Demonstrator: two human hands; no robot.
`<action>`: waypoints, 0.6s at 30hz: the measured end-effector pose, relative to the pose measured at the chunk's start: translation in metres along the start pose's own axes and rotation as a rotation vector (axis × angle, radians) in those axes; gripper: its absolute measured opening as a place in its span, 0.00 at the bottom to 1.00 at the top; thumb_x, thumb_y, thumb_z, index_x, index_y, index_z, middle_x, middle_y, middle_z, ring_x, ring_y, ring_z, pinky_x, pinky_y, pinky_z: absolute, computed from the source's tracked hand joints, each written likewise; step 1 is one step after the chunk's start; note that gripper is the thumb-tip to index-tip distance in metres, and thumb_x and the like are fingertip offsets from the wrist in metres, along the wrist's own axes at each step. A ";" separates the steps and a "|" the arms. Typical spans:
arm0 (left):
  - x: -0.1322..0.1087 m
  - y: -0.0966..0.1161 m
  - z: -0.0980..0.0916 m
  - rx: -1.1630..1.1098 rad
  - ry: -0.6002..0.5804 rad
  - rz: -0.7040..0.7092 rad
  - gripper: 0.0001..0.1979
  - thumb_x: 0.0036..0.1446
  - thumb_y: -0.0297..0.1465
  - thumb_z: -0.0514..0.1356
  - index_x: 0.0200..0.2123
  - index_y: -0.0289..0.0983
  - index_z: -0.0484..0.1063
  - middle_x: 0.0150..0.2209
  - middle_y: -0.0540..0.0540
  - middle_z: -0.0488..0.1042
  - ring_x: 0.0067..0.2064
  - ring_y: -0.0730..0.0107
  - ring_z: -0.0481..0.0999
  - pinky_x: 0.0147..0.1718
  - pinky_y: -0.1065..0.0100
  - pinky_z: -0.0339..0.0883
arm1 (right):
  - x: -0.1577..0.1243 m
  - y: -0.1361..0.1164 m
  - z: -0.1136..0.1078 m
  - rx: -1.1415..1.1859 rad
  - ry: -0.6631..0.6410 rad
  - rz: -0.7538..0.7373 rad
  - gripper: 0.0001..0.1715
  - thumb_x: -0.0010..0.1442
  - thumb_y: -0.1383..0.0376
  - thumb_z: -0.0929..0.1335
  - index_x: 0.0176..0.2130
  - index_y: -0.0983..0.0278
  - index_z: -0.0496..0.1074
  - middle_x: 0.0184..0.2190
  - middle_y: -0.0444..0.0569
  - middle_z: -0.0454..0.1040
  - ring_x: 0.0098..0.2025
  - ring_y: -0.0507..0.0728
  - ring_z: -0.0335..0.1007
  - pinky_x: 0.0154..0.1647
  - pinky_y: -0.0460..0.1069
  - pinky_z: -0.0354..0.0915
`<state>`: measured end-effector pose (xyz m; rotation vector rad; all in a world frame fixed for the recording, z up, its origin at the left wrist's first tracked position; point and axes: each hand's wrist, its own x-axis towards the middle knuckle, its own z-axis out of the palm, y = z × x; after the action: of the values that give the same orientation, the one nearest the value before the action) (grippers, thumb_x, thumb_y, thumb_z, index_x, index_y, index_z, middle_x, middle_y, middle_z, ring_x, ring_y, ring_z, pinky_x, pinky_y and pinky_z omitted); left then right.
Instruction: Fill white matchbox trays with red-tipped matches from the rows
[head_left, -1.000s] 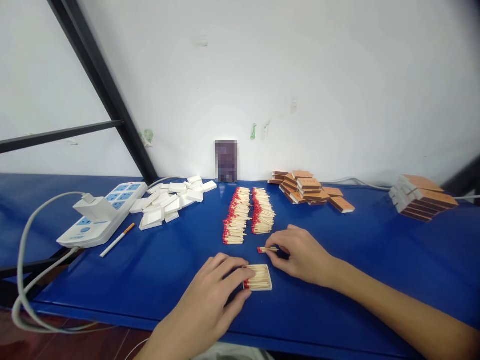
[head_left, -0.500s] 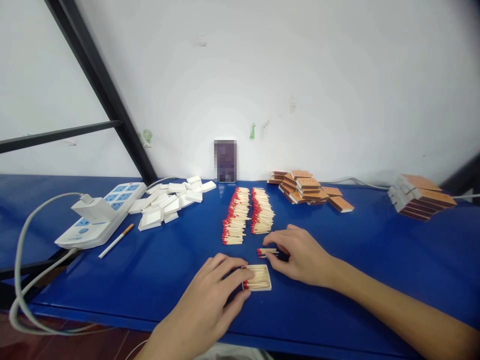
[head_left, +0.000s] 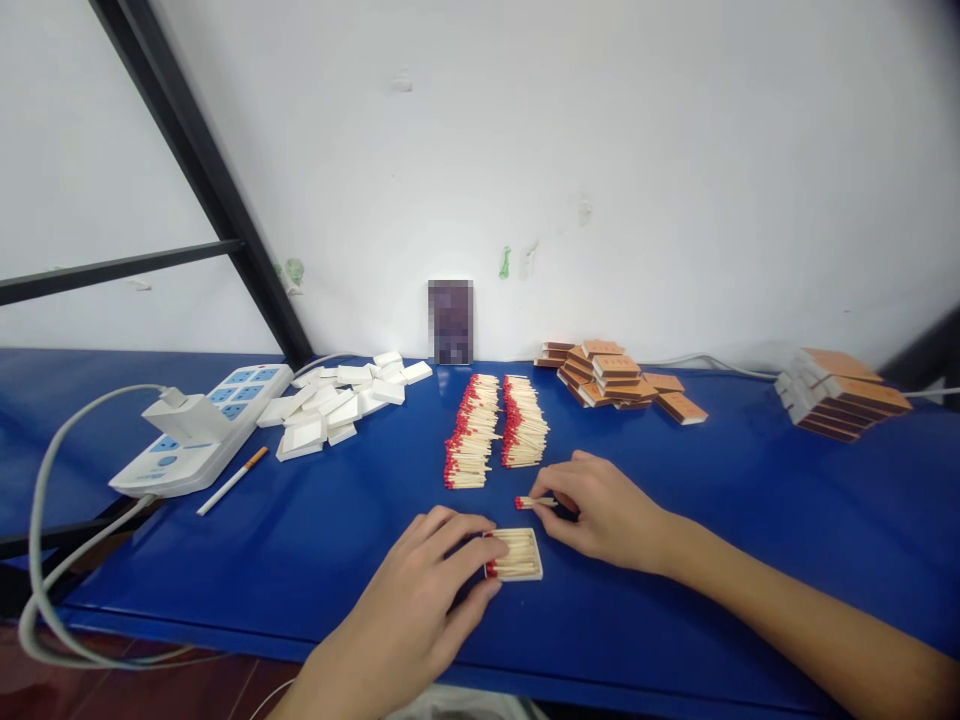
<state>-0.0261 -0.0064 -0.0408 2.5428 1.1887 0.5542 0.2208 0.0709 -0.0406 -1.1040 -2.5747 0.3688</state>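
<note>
At blue table [head_left: 615, 630], left hand [head_left: 431, 570], fingers arched, gripping tray [head_left: 538, 556], right hand [head_left: 604, 508], fingers pinching matches [head_left: 523, 503]

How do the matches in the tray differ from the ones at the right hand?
The tray matches lie inside the white tray; the small bundle is outside it, pinched by the right hand. The left hand partly covers the tray matches, while the bundle's heads show clear. Both have pale sticks and red heads pointing left.

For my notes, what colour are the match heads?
Red; the match heads show best in the head view.
</note>
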 end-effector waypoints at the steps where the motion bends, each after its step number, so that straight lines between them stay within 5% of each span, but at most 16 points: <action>1: 0.000 0.000 0.000 0.001 0.001 0.001 0.17 0.69 0.28 0.55 0.59 0.46 0.67 0.54 0.46 0.72 0.53 0.61 0.70 0.54 0.58 0.67 | 0.000 0.000 0.000 0.003 -0.005 0.008 0.08 0.63 0.66 0.65 0.34 0.62 0.74 0.25 0.42 0.74 0.28 0.52 0.67 0.38 0.49 0.55; 18: 0.001 0.000 0.000 0.004 0.005 0.000 0.17 0.69 0.28 0.55 0.59 0.45 0.67 0.54 0.47 0.72 0.53 0.61 0.70 0.55 0.57 0.67 | -0.003 0.001 -0.007 -0.018 -0.151 0.104 0.03 0.65 0.64 0.66 0.37 0.60 0.70 0.21 0.39 0.67 0.22 0.51 0.60 0.26 0.47 0.48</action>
<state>-0.0254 -0.0059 -0.0403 2.5465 1.1923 0.5590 0.2264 0.0703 -0.0352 -1.2652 -2.6609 0.4720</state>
